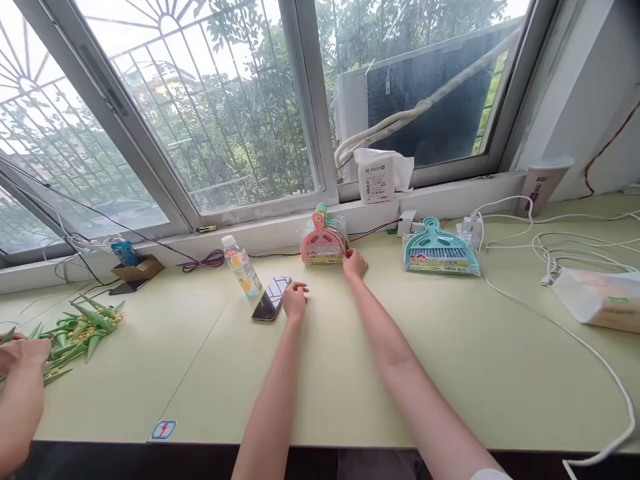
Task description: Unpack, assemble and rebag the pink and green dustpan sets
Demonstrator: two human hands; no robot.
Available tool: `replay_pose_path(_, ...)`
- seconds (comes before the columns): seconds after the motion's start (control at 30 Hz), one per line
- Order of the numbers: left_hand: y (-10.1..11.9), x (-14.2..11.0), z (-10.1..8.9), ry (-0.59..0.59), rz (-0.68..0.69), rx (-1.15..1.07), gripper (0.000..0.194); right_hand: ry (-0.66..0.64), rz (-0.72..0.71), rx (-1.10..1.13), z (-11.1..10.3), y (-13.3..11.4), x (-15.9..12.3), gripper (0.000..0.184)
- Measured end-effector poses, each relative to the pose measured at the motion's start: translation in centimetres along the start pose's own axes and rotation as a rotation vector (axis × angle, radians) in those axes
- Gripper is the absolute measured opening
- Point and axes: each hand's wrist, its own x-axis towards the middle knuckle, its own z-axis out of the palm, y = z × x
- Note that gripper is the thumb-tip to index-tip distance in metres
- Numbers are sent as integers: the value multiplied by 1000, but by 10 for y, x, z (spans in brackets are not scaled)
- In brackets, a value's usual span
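Observation:
Near the window wall stands a stack of wrapped dustpan and brush sets (323, 240), a pink one in front and others behind it. My right hand (355, 264) is at the right edge of this stack, its fingers closed on that edge and partly hidden. Lower and to the left, my left hand (296, 303) rests on the table, fingers loosely bent and apart, with nothing in them. It lies beside the right edge of a dark smartphone (271, 299). Further right sits another wrapped dustpan and brush set (440, 248), in turquoise.
A drink bottle (242, 267) stands behind the phone. White cables (525, 300) spread over the right side, near a tissue pack (600, 300). At far left, another person's hand (25, 357) works at green folded pieces (83, 327). A cup (547, 187) stands at back right.

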Motion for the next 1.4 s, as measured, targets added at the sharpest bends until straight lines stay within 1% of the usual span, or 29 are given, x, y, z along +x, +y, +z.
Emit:
replay_pose_path(0.13, 3, -7, 10, -16, 68, 102, 24, -157, -36, -10, -7, 0, -11, 23)
replay_pose_path(0.17, 5, -9, 14, 3, 111, 136, 25, -190, -52, 21, -10, 0, -16, 22)
replay_pose_path(0.23, 9, -11, 18, 87, 219, 195, 28, -232, -76, 154, -18, 2, -29, 19)
replay_pose_path(0.27, 11, -11, 19, 148, 273, 208, 30, -232, -71, 271, -23, 5, -37, 18)
replay_pose_path(0.3, 12, -10, 18, 199, 293, 218, 32, -214, -77, 301, -30, 8, -46, 19)
replay_pose_path(0.37, 13, -7, 14, 287, 255, 150, 32, -175, -70, 301, -46, 18, -65, 23)
replay_pose_path(0.4, 13, -5, 11, 301, 209, 60, 34, -155, -62, 296, -55, 24, -75, 25)
replay_pose_path(0.43, 13, -4, 9, 257, 164, -62, 36, -147, -65, 310, -65, 31, -85, 26)
replay_pose_path(0.47, 13, -4, 8, 139, 114, -209, 37, -161, -76, 377, -75, 38, -95, 25)
replay_pose_path(0.53, 16, -10, 9, -228, 55, -475, 44, -246, -111, 485, -96, 50, -110, 23)
replay_pose_path(0.57, 19, -15, 11, -389, 47, -541, 49, -292, -112, 507, -107, 54, -115, 22)
replay_pose_path(0.6, 22, -21, 14, -521, 48, -568, 54, -312, -98, 516, -116, 57, -119, 21)
replay_pose_path(0.63, 24, -26, 17, -584, 60, -588, 57, -298, -68, 505, -125, 58, -120, 21)
replay_pose_path(0.67, 27, -31, 20, -606, 75, -600, 58, -262, -31, 476, -132, 58, -121, 20)
replay_pose_path(0.7, 28, -34, 23, -587, 86, -597, 57, -217, -36, 441, -138, 56, -120, 21)
replay_pose_path(0.73, 28, -35, 25, -538, 95, -593, 57, -137, -88, 394, -143, 54, -120, 23)
replay_pose_path(0.8, 25, -31, 29, -413, 112, -566, 54, 12, -266, 250, -148, 48, -120, 29)
replay_pose_path(0.83, 22, -27, 31, -343, 122, -544, 52, 30, -349, 196, -149, 45, -121, 28)
replay_pose_path(0.87, 19, -22, 32, -270, 130, -518, 51, 1, -434, 163, -148, 42, -123, 27)
replay_pose_path(0.9, 16, -17, 33, -198, 134, -493, 48, -61, -517, 148, -146, 41, -125, 27)
replay_pose_path(0.97, 12, -8, 36, -74, 133, -472, 45, -231, -644, 156, -139, 39, -129, 27)
replay_pose_path(1.03, 10, -5, 38, -12, 135, -495, 43, -383, -684, 192, -131, 40, -132, 28)
replay_pose_path(1.07, 11, -4, 38, -6, 144, -514, 42, -436, -662, 225, -128, 40, -132, 29)
replay_pose_path(1.13, 13, -7, 39, -14, 162, -554, 40, -479, -551, 306, -124, 42, -130, 28)
replay_pose_path(1.2, 16, -11, 39, -36, 175, -601, 38, -465, -358, 406, -125, 43, -126, 21)
replay_pose_path(1.27, 17, -14, 40, -50, 182, -640, 38, -451, -116, 540, -128, 43, -121, 12)
replay_pose_path(1.3, 17, -16, 41, -49, 182, -649, 39, -450, -7, 621, -131, 43, -119, 12)
replay_pose_path(1.33, 18, -17, 42, -43, 179, -653, 41, -448, 77, 704, -133, 42, -117, 18)
replay_pose_path(1.4, 19, -21, 46, -34, 154, -660, 43, -441, 159, 826, -135, 41, -115, 29)
